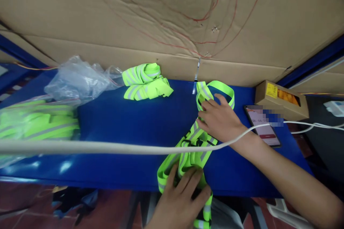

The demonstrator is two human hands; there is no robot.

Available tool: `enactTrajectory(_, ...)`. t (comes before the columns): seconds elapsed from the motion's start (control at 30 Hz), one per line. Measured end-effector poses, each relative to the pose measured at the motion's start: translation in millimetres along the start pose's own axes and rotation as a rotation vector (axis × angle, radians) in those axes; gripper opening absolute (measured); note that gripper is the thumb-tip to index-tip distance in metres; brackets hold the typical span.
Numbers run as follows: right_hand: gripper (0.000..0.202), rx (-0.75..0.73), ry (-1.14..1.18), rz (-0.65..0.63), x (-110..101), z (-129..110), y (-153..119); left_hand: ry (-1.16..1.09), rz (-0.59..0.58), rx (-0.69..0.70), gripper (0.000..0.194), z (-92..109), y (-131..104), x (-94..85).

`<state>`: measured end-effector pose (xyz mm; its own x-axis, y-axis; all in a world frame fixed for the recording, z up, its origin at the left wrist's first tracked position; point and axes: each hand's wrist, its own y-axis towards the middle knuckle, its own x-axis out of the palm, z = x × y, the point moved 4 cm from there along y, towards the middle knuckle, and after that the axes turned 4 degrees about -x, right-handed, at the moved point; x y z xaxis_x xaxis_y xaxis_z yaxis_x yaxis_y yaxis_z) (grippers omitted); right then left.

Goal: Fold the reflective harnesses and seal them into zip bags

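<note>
A neon-yellow reflective strap harness (188,157) with grey stripes and black buckles stretches from the back of the blue table to its front edge. My right hand (219,120) is at its far part, fingers curled over the webbing beside an upright loop. Down at the front edge, my left hand (182,195) grips the near folds, its fingers bent over the bands and its thumb to the right. Part of the harness hangs below the edge toward my lap. My palms hide some of the webbing.
Two folded neon bundles (145,80) lie at the back. Left are a crumpled clear bag (80,80) and a bagged neon stack (40,121). A phone (264,128) and cardboard box (285,100) sit right. A white cable (107,148) crosses the view in front.
</note>
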<state>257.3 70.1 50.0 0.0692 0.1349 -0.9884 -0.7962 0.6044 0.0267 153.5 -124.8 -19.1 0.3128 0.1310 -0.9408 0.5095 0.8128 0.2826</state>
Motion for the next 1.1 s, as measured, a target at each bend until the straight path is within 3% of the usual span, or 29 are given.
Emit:
enactTrajectory(0.13, 0.055, 0.319, 0.103, 0.193, 35, 10, -43, -0.018, 0.172, 0.074, 0.008, 5, -2, -8.0)
enactTrajectory(0.23, 0.058, 0.379, 0.263, 0.144, 69, 12, -51, -0.042, 0.207, 0.122, 0.006, 6, -8, -11.4)
enactTrajectory(0.3, 0.055, 0.369, 0.342, 0.156, 79, 15, -46, -0.040, 0.194, 0.149, 0.008, 5, -10, -12.8)
enactTrajectory(0.47, 0.054, 0.257, 0.433, 0.209, 74, 29, -13, -0.006, 0.220, 0.189, 0.012, 5, -7, -18.6)
enactTrajectory(0.67, 0.052, 0.247, 0.272, 0.276, 74, 48, 44, 0.109, 0.303, -0.075, 0.031, -2, -5, -27.1)
enactTrajectory(0.8, 0.047, 0.263, 0.163, 0.349, 58, 41, 59, 0.201, 0.283, -0.035, 0.043, 0, -4, -26.9)
enactTrajectory(0.87, 0.044, 0.200, 0.162, 0.423, 36, 24, 51, 0.196, 0.286, -0.044, 0.043, 1, -3, -28.3)
enactTrajectory(0.93, 0.045, -0.022, 0.222, 0.454, 12, -4, 37, 0.183, 0.292, -0.075, 0.040, 0, -2, -31.0)
enactTrajectory(1.0, 0.040, -0.357, 0.318, 0.329, 0, -36, 21, 0.176, 0.286, -0.093, 0.036, 0, -1, -33.7)
enactTrajectory(1.03, 0.042, -0.447, 0.349, 0.258, 0, -48, 13, 0.179, 0.279, -0.098, 0.035, 0, -2, -34.7)
enactTrajectory(1.1, 0.049, -0.492, 0.354, 0.130, 10, -59, 4, 0.191, 0.254, -0.109, 0.037, 1, -4, -35.0)
